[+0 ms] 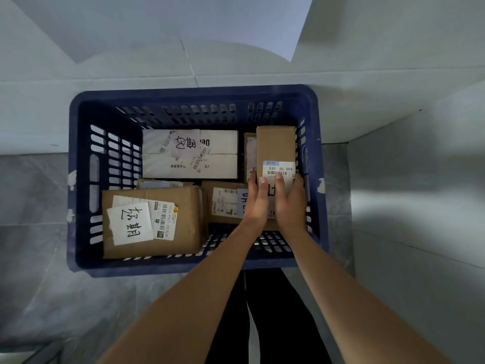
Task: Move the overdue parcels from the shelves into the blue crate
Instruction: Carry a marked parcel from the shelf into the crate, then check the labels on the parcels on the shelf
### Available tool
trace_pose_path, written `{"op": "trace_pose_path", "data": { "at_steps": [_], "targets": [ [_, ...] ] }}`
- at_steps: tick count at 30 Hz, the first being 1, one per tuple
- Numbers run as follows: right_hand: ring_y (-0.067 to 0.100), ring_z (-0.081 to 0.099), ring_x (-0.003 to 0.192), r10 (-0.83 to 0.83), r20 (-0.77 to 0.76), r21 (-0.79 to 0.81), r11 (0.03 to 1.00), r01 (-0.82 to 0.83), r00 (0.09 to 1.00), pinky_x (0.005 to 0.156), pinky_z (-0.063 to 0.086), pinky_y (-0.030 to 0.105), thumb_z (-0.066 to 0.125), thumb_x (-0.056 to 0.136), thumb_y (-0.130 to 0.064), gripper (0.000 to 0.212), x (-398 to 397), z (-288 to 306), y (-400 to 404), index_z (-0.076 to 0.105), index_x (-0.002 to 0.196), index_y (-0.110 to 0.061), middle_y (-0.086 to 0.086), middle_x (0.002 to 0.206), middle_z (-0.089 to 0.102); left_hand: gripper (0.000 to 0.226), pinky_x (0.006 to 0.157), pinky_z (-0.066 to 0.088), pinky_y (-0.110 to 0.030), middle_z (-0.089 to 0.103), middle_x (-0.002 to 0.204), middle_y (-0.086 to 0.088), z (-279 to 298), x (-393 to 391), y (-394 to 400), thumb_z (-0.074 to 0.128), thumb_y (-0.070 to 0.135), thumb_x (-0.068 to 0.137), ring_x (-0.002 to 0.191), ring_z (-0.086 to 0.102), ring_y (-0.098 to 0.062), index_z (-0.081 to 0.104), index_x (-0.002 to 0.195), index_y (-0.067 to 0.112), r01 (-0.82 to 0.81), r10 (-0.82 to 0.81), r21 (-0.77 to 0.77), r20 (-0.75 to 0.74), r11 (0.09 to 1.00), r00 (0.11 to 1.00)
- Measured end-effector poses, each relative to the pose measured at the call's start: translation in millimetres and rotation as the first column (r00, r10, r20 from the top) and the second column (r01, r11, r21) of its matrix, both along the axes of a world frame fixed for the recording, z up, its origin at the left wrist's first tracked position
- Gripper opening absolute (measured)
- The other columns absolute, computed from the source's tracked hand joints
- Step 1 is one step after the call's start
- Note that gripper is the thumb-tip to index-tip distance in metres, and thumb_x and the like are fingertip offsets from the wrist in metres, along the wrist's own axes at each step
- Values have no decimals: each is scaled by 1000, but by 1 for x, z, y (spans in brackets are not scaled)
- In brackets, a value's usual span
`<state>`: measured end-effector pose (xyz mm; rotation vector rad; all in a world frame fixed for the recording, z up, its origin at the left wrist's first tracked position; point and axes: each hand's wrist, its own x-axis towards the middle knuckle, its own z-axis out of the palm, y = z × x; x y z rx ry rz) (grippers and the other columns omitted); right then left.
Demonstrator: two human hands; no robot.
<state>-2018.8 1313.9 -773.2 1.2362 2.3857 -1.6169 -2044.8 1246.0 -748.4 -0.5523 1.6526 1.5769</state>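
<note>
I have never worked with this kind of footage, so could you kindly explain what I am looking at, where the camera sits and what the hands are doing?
There is no machine here: a person wears one wide-angle camera on the head, looking down past both bare forearms. On the floor stands a blue crate with slotted walls. Inside lie a white box, a large brown parcel bearing a handwritten note, and other cardboard parcels, partly hidden. The left hand and right hand together hold a narrow brown box by its near end, at the crate's right side; its label reads 530-D5 094. Whether it already rests on the parcels below cannot be told.
</note>
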Motion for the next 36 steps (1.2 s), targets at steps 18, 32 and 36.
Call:
{"op": "trace_pose_path", "data": {
  "at_steps": [18,32,36],
  "targets": [
    [21,41,135,239,58,289,925,-246,969,111,37,45,30,101,-44,54,7,98,-17,39,144,-13,7,145,46,59,121,12,-37,13,162,4,97,-16,-49,29,48,102,149,11,-16,12,155,28,141,-184,-218,-193,966,964],
    [17,-5,150,754,358,605,262,-752,551,122,-4,38,18,103,-49,65,-37,290,-82,4,155,-12,4,163,0,68,122,-4,-37,-9,162,-5,275,-9,-183,16,47,102,149,-12,-17,-5,154,9,69,-781,-934,-250,350,573],
    [16,-8,150,850,318,619,148,-771,419,122,-3,38,15,104,-48,64,-23,332,-121,1,155,-12,4,163,-3,69,122,-6,-32,-5,163,-7,319,28,-209,16,48,101,150,-7,-17,-2,154,7,-34,-669,-932,-284,361,687]
  ]
}}
